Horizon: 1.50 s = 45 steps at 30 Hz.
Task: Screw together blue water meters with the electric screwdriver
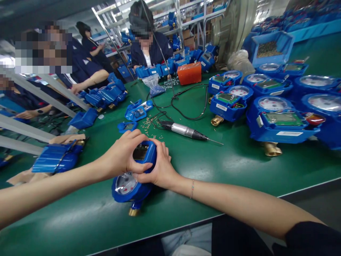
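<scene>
A blue meter [126, 185] with a round dial and a brass fitting lies on the green table [213, 163]. Its rectangular housing, with a dark window, is gripped from both sides. My left hand [128, 153] curls round the left side, thumb across the front. From the right, my right hand [160, 165] wraps the same housing, its thumb close to the left one. Behind my hands are small loose screws [149, 124] and blue cover parts [138, 110]. An electric screwdriver [186, 131] lies just beyond, its bit pointing right.
Several open blue meters [282, 119] with circuit boards crowd the right side. A black cable [183, 115] loops behind the screwdriver. Further back are an orange box [189, 73] and a bag of blue parts [156, 87]. Another meter [57, 158] lies left. People sit across the table.
</scene>
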Tool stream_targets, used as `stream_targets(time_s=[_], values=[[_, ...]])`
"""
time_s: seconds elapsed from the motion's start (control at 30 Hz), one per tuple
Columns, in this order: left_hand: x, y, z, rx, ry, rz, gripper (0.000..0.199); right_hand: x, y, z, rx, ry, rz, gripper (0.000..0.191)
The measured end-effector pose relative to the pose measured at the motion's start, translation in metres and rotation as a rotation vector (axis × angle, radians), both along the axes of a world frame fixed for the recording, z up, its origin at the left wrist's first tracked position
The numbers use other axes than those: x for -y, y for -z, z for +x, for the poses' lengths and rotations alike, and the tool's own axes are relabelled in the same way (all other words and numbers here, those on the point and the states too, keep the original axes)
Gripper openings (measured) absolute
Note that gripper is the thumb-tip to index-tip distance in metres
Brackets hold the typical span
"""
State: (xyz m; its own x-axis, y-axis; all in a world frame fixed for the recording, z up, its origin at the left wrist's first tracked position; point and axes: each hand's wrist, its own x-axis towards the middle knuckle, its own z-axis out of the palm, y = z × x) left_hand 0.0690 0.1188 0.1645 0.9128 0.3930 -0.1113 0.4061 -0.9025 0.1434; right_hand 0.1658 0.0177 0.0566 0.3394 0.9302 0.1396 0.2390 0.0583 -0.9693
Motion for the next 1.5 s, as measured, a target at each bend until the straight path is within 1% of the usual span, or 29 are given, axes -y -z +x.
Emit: stream_targets(time_s=[0.17,0.43,0.73,0.9,1.03,1.13,1.23,1.3,1.33,1.4,1.5], values=[[-0.003,0.002,0.0,0.026,0.056,0.01,0.047,0.001,0.002,-0.002,0.001,0.03,0.019,0.103],[0.0,0.0,0.002,-0.002,0.067,0.016,0.046,0.004,0.001,-0.003,0.027,0.059,0.025,0.102],[-0.012,0.007,0.0,0.014,0.116,0.007,0.051,0.006,-0.002,-0.003,0.046,0.077,0.016,0.099],[-0.014,0.007,-0.001,0.026,0.158,0.01,0.054,0.007,0.001,-0.003,0.065,0.085,0.038,0.1],[-0.015,0.005,-0.003,0.049,0.217,-0.024,0.061,0.008,0.004,-0.002,0.126,0.072,0.077,0.099],[-0.017,0.008,-0.009,0.064,0.215,-0.052,0.063,0.008,0.002,0.002,0.167,0.03,0.109,0.102],[-0.018,0.015,-0.02,0.122,0.181,-0.048,0.064,0.005,-0.002,0.014,0.184,-0.052,0.14,0.107],[-0.014,0.019,-0.03,0.188,0.128,-0.011,0.068,0.0,-0.003,0.028,0.194,-0.161,0.18,0.108],[-0.008,0.021,-0.035,0.232,0.08,0.024,0.07,-0.003,-0.002,0.036,0.205,-0.229,0.202,0.107],[0.01,0.025,-0.046,0.321,-0.06,0.112,0.069,-0.012,0.001,0.052,0.242,-0.354,0.228,0.1],[0.052,0.038,-0.061,0.416,-0.296,0.213,0.063,-0.022,0.007,0.067,0.278,-0.445,0.233,0.088]])
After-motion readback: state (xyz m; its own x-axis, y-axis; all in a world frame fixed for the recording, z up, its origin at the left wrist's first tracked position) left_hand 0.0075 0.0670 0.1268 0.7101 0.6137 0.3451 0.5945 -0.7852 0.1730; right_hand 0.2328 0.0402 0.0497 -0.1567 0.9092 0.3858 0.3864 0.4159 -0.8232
